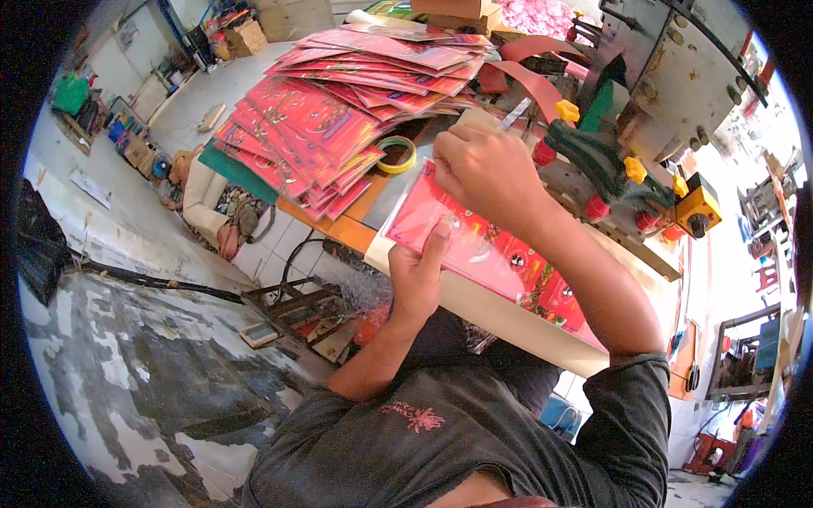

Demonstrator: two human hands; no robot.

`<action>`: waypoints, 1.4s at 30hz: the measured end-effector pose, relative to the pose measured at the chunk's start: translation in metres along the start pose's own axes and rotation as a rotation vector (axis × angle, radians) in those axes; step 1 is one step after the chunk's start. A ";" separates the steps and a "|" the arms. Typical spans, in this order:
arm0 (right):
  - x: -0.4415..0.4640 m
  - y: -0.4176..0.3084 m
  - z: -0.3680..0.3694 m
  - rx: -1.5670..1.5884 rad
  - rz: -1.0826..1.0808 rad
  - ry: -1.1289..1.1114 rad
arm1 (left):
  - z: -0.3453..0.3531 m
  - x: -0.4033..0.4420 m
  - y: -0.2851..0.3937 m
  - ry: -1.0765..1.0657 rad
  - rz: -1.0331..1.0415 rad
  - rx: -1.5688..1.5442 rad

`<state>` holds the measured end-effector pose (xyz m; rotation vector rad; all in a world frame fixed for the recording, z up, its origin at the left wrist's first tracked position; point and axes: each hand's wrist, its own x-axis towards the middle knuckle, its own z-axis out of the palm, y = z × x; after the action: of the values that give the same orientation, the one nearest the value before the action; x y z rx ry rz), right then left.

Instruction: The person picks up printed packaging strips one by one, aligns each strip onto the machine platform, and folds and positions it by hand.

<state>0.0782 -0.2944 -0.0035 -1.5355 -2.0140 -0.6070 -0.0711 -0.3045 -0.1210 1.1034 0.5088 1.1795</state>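
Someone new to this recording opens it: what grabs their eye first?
Probably the big heap of glossy red printed packaging fanned out at the upper left of the work area. Next, the hands at centre: the left hand with its thumb on a red printed sheet, the right hand curled at its upper edge. Then the yellow knobs on the machine at upper right.

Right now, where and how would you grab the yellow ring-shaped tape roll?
I'd pinch the tape roll by its near-right rim, coming from above: thumb outside, one finger in the hole. It seems to lie flat, hole up; the pile of red printed sheets crowds its left, while that rim looks free. Mind the person's right hand, just right of it.
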 end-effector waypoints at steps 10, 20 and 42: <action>-0.008 0.000 0.011 0.041 0.268 0.098 | 0.017 0.003 0.003 0.104 -0.090 -0.058; -0.015 0.008 0.013 0.102 0.405 0.167 | 0.004 0.005 -0.005 0.034 -0.048 -0.056; -0.279 0.040 -0.219 -0.034 0.776 -0.205 | -0.156 0.102 0.066 0.412 0.093 -0.266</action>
<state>0.2069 -0.6265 -0.0177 -2.2695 -1.3491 -0.1691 -0.1925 -0.1485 -0.1070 0.6620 0.5985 1.5195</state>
